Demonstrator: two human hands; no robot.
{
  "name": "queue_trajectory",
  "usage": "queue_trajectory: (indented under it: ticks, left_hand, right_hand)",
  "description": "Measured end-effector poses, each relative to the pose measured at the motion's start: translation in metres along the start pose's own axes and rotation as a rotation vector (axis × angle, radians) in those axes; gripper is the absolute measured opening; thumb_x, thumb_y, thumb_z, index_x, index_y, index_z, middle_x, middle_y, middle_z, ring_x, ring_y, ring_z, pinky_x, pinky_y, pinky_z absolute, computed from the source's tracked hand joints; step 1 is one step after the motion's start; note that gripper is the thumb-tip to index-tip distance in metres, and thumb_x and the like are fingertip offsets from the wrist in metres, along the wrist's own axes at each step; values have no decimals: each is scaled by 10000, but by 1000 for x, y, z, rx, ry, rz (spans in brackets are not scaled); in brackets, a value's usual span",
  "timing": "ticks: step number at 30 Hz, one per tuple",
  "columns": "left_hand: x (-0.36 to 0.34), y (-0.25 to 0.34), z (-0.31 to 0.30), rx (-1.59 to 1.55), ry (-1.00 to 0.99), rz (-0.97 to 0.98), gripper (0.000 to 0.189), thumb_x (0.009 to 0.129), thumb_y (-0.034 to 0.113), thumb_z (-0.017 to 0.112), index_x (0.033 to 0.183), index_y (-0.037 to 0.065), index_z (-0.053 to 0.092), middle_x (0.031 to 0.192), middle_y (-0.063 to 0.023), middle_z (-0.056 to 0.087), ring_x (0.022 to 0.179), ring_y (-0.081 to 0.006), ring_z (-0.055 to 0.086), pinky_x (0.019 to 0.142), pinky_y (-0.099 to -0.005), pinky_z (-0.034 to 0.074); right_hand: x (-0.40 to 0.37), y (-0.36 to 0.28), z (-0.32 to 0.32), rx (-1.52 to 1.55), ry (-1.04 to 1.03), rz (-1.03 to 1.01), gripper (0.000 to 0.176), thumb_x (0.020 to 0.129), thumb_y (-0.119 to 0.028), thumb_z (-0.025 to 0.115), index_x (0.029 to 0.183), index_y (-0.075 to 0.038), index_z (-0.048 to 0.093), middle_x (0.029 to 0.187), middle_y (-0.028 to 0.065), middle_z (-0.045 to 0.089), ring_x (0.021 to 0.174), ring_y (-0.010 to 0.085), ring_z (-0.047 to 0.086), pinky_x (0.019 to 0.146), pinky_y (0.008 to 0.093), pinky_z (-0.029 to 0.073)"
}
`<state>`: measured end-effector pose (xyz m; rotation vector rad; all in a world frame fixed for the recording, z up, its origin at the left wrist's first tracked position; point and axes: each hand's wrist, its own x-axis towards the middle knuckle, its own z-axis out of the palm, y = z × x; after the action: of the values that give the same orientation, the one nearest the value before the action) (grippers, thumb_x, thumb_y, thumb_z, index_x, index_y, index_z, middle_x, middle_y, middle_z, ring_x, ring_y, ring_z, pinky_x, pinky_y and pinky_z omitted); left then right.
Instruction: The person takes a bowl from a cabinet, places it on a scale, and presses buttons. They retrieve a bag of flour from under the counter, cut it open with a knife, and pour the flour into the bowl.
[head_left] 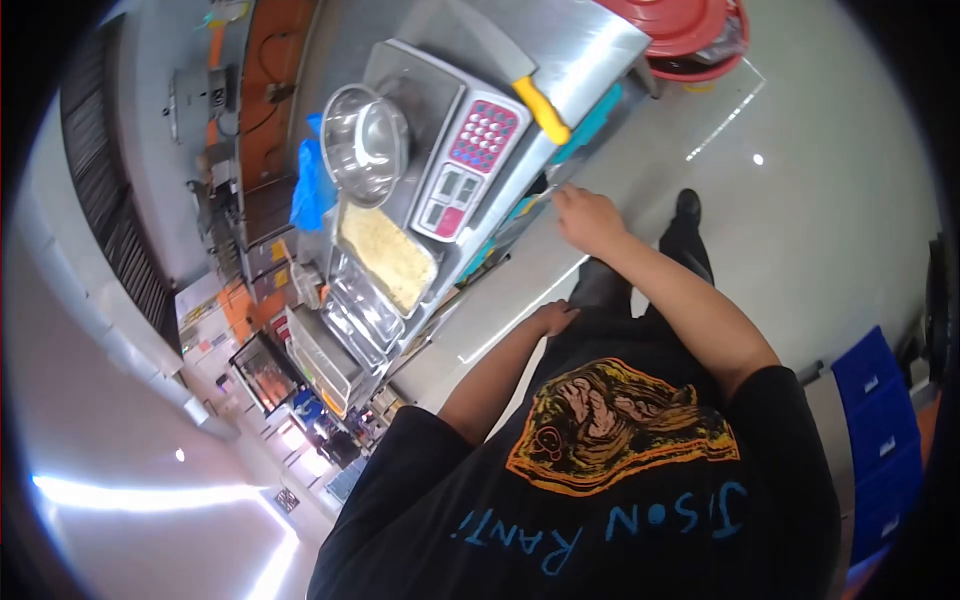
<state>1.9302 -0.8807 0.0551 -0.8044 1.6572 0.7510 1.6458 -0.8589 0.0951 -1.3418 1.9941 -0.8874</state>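
Note:
My right hand hangs beside the long edge of the steel table, its fingers curled in, with nothing visible in them. Low by my thigh is my left hand, fingers loosely apart and partly hidden against the dark trousers; it holds nothing I can see. On the table, nearest my right hand, lies a knife with a yellow handle. Next to it stands a white digital scale. A clear round bowl overlaps the scale's edge. Beyond it sits a tray of pale yellowish food.
Clear rectangular containers and a wire-edged tray stand farther along the table. A blue plastic bag lies at the far edge. A red tub stands past the table's end. Blue drawers are at the right, beyond the tiled floor.

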Motion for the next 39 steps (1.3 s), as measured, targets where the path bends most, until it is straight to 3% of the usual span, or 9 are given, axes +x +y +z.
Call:
queue_trajectory:
  ticks: [4, 9, 12, 15, 18, 29, 39]
  left_hand:
    - [4, -9, -15, 78, -82, 27, 652, 1004, 563, 456, 1314, 11, 607, 1275, -267, 652, 1225, -435, 600, 1062, -486, 459]
    - [9, -22, -8, 62, -38, 13, 668, 999, 566, 461, 1309, -9, 598, 1294, -260, 648, 1230, -426, 601, 1057, -482, 463]
    - [5, -25, -14, 74, -48, -19, 673, 1002, 567, 456, 1299, -18, 603, 1285, -260, 655, 1226, -421, 606, 1055, -480, 466]
    - [-3, -28, -23, 99, -76, -45, 665, 1005, 565, 452, 1275, -17, 627, 1269, -260, 664, 1223, -413, 612, 1051, -480, 471]
    - [-3, -32, -23, 117, -71, -52, 646, 1006, 561, 456, 1211, -11, 676, 1258, -246, 675, 1212, -402, 622, 1045, -478, 479]
    - [-8, -43, -7, 50, -4, -17, 599, 1003, 522, 482, 1190, -6, 695, 1236, -238, 685, 1187, -401, 635, 1038, -478, 490]
    - [-6, -41, -1, 43, -25, 7, 594, 1007, 511, 474, 1184, -12, 692, 1252, -234, 678, 1199, -399, 626, 1044, -472, 484]
  right_hand:
    - [-3, 5, 2, -76, -142, 9, 352, 839, -187, 670, 1136, -5, 618, 1126, 157, 649, 1026, 312, 690, 795, 440, 598]
    - [0, 8, 6, -120, -220, 11, 349, 834, -168, 677, 1144, -15, 627, 1177, 151, 633, 1055, 297, 673, 821, 432, 592]
    - [2, -4, 5, -1, 81, -84, 449, 829, -142, 675, 1265, -50, 621, 1231, 152, 594, 1082, 300, 619, 851, 437, 541]
    - [23, -31, -16, -173, 317, -115, 586, 841, -96, 646, 1421, -108, 565, 1258, 156, 551, 1094, 304, 556, 861, 424, 465]
    - [56, -45, -18, -326, 405, -14, 760, 790, -106, 698, 1514, -184, 483, 1276, 159, 527, 1091, 314, 533, 904, 424, 418]
    - [91, -49, -11, -368, 420, 93, 860, 772, -149, 760, 1563, -176, 423, 1323, 145, 503, 1142, 297, 525, 913, 421, 408]
    - [99, -73, -31, -413, 310, 114, 549, 918, -113, 543, 1458, -15, 529, 1261, 148, 536, 1107, 286, 536, 913, 424, 417]
